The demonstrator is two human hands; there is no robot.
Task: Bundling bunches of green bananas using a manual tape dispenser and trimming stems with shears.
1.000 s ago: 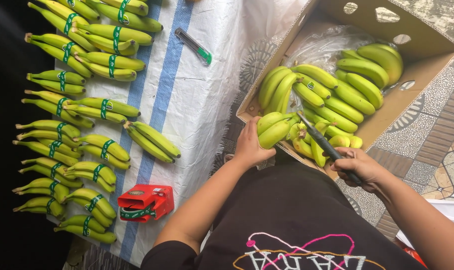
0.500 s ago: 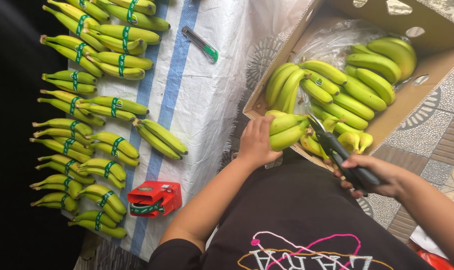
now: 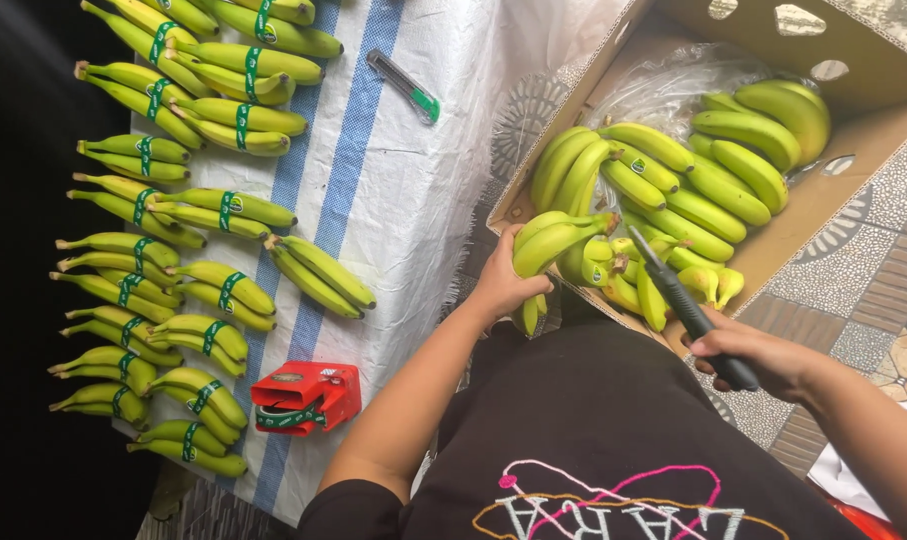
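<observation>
We grip a small cluster of green bananas (image 3: 551,243) with our left hand (image 3: 503,285), the fingers curled round its lower side at the near edge of the cardboard box (image 3: 873,160). The cluster sits just beyond our fingertips, touching the rest of the bananas (image 3: 693,190) that fill the box on a clear plastic liner (image 3: 673,85).

Our right hand (image 3: 763,360) is clenched round the dark handle of a knife (image 3: 688,305), which runs up and away from the knuckles; its tip lies among the stems of the fruit, just right of the cluster our left fingers hold.

To the left of our left fingers, well apart from them, spreads a white cloth with blue stripes (image 3: 413,190). On it lie many small bunches bound with green bands (image 3: 163,240), in rows. One unbanded bunch (image 3: 318,275) lies nearest our left hand. Below that sits a red tape dispenser (image 3: 306,397), and at the far side of the cloth lies a green-ended utility cutter (image 3: 403,86).
</observation>
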